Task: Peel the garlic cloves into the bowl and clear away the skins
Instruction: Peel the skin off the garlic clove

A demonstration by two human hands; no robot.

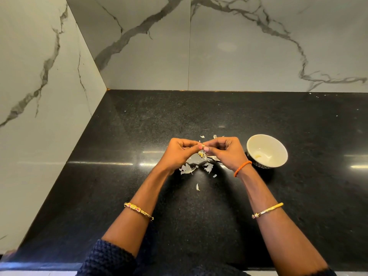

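left hand point(180, 150) and right hand point(224, 150) both pinching one garlic clove point(203, 145) between fingertips, skins point(197, 166) scattered on black counter point(119, 186) beneath, bowl point(266, 151) just right, peeled piece inside

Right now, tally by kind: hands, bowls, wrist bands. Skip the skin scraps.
Hands: 2, left hand and right hand, both pinching a garlic clove
Bowls: 1, white bowl
Gold bangles: 2
Orange thread bands: 1
Total: 6
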